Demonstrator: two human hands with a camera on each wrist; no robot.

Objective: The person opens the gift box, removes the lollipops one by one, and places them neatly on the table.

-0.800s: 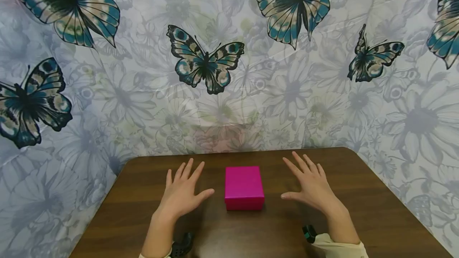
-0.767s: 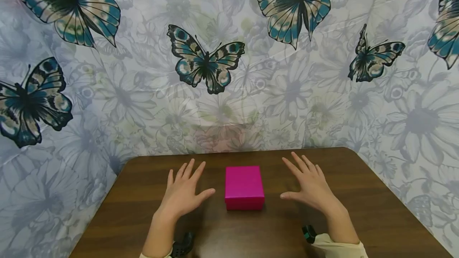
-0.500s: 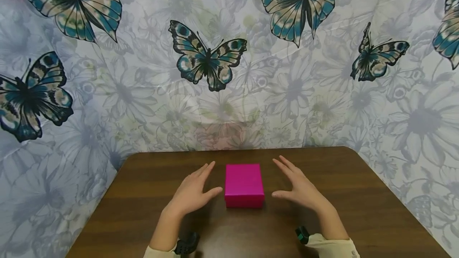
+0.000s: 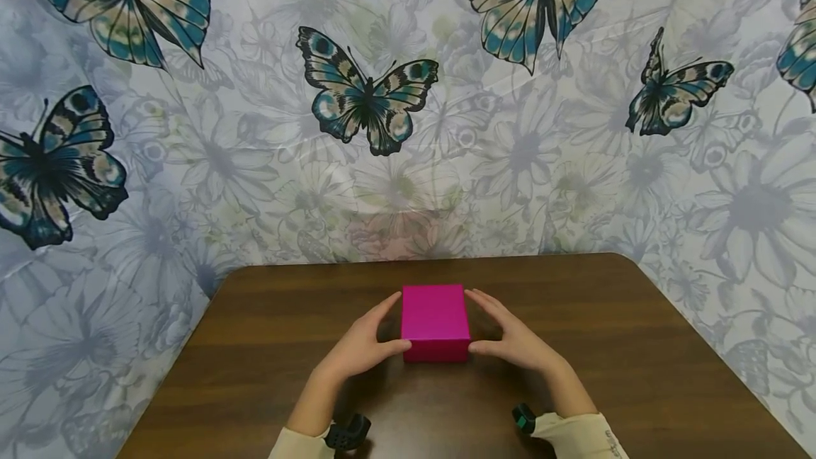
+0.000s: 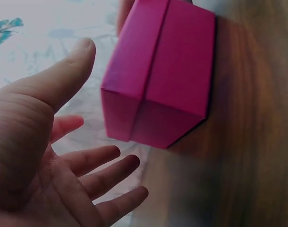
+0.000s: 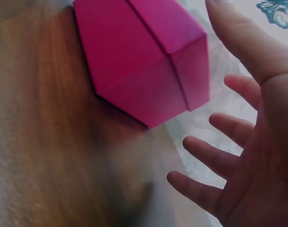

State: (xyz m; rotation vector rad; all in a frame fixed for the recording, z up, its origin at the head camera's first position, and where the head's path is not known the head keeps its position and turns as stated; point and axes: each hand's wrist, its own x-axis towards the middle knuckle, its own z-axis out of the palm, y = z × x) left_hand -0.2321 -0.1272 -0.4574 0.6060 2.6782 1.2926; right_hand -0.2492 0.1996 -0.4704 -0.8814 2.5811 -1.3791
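Note:
A bright pink lidded box (image 4: 435,317) sits on the dark wooden table, its lid seam showing in the left wrist view. On its left side is my left hand (image 4: 362,346), thumb near the front left corner and fingertips at the far left edge. My right hand (image 4: 519,342) mirrors it on the right, fingertips right at the box's side. Both wrist views show spread, fairly straight fingers beside the box (image 5: 174,61), with a gap between palm and box. In the right wrist view the thumb (image 6: 243,40) stands near the lid.
The wooden table (image 4: 255,331) has rounded far corners. Behind it hangs a pale floral cloth (image 4: 268,183) printed with blue butterflies. A dark band (image 4: 348,433) is on the left wrist and another (image 4: 524,418) on the right, beside cream sleeves.
Both hands have moved inward from either side to the box's sides, and their fingers have drawn closer together. The box stays in place on the table; the head view has shifted slightly.

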